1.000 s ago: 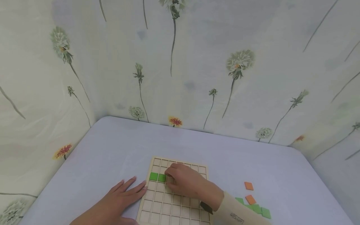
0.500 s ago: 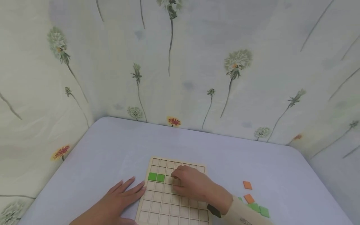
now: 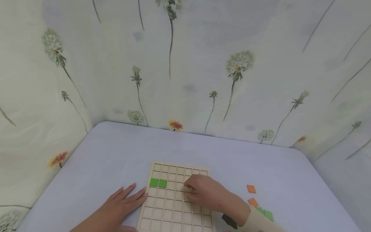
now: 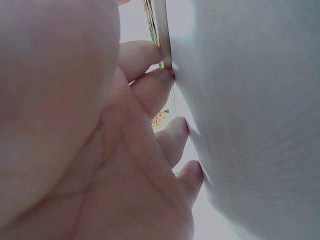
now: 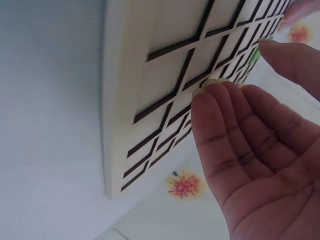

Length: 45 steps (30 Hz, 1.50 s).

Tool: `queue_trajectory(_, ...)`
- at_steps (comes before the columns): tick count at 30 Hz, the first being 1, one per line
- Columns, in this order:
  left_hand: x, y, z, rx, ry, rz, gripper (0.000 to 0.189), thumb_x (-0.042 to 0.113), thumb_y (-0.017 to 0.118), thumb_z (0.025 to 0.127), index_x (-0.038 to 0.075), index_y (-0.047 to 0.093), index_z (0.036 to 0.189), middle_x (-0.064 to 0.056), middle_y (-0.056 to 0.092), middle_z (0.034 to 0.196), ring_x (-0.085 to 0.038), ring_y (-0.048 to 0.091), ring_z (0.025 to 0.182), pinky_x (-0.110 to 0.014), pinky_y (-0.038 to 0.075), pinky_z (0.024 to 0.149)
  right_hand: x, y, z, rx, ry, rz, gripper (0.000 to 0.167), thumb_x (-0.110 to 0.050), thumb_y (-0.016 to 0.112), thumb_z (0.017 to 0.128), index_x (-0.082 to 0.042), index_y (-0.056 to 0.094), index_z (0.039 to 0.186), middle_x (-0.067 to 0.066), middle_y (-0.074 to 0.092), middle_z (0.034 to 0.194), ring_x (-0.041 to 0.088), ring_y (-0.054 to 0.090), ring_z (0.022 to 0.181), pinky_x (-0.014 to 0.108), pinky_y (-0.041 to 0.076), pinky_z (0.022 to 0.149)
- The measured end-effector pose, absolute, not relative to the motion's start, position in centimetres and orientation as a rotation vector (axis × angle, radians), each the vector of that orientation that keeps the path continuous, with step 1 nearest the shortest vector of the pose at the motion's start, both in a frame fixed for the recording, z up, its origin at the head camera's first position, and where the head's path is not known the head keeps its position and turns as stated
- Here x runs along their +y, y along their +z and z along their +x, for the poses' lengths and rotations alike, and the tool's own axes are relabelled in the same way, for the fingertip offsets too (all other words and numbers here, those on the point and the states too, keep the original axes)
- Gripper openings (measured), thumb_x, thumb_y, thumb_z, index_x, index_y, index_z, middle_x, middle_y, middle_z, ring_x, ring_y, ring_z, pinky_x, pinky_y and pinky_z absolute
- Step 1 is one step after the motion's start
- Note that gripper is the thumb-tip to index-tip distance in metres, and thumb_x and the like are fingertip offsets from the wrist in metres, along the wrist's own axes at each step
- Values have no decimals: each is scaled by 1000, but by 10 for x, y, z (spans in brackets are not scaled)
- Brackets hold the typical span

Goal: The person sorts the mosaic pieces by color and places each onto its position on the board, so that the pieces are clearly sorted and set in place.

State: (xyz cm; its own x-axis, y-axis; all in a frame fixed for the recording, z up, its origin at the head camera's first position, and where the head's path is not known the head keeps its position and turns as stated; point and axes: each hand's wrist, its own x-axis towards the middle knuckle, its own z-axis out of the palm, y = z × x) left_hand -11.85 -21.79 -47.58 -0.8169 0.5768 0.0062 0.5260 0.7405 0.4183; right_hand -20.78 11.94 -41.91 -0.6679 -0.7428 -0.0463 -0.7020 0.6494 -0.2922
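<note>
A wooden grid board (image 3: 162, 204) lies on the table, with two green square tiles (image 3: 158, 183) side by side in cells at the left of its third row. Fingers spread, my left hand (image 3: 121, 206) rests on the table with its fingertips at the board's left edge (image 4: 162, 35). Over the right half of the board is my right hand (image 3: 207, 191). In the right wrist view its fingers (image 5: 210, 120) are gently bent and the thumb (image 5: 290, 57) stands apart, with nothing between them. A green tile (image 5: 254, 56) shows beyond the thumb tip.
Two orange square tiles (image 3: 251, 188) lie on the table right of the board. Several green tiles (image 3: 268, 215) sit just below them, partly hidden by the right sleeve (image 3: 261, 220). Cloth printed with dandelions (image 3: 239, 64) hangs behind and beside the table (image 3: 127, 145).
My right hand has drawn back rightward across the board, away from the two green tiles, uncovering more cells. My left hand has stayed at the board's edge. The head view has shifted slightly.
</note>
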Motion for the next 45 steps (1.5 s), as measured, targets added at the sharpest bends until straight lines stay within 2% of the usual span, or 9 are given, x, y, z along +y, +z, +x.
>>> queue_trajectory(9,-219,-477,-118,2832,607,927,98,79,60,85,12,51,156,-3,44,164,-47,35,149,-72,30,111,144,-419,-200,2732,-352,-1116,22,-19,73,94,-8,74,113,-4,70,107,10,64,97,34,56,86)
queue_trajectory(16,-218,-475,-117,2811,627,894,100,80,61,84,12,50,157,-3,43,164,-47,33,150,-72,28,112,166,-419,-192,2749,-404,-1132,19,-13,70,93,-9,73,111,-7,69,106,7,62,95,33,55,86)
queue_trajectory(19,-218,-476,-117,2814,626,900,100,80,60,84,11,50,157,-3,43,164,-47,34,150,-73,29,111,178,-417,-190,2733,-440,-1106,19,-17,73,94,-12,73,112,-8,68,107,6,62,97,33,55,86)
queue_trajectory(25,-219,-479,-118,2834,610,925,100,80,60,85,10,50,156,-4,44,164,-48,35,148,-73,30,110,203,-412,-183,2734,-553,-901,23,-24,77,95,-17,73,116,-15,68,107,4,65,95,33,57,83)
queue_trajectory(32,-219,-481,-119,2822,609,919,100,80,59,85,11,50,157,-4,43,164,-47,34,149,-73,30,110,235,-404,-174,2752,-591,-652,26,-24,78,94,-18,74,119,-14,69,110,8,66,99,36,58,84)
queue_trajectory(35,-219,-482,-119,2842,598,936,99,80,59,85,11,50,156,-3,43,164,-47,35,148,-72,31,109,247,-402,-171,2753,-582,-565,28,-23,80,93,-17,74,120,-13,70,111,9,66,98,35,57,83)
queue_trajectory(42,-219,-483,-118,2896,536,998,98,79,60,86,10,51,156,-5,45,163,-47,39,146,-71,36,106,262,-405,-168,2808,-529,-415,27,-14,82,90,-15,75,116,-11,70,104,11,65,91,35,57,79)
queue_trajectory(45,-218,-482,-118,2867,557,976,100,79,60,85,10,50,157,-5,44,164,-47,37,147,-72,34,108,266,-406,-167,2827,-496,-352,28,-11,82,88,-14,75,115,-10,71,104,11,65,91,37,57,80)
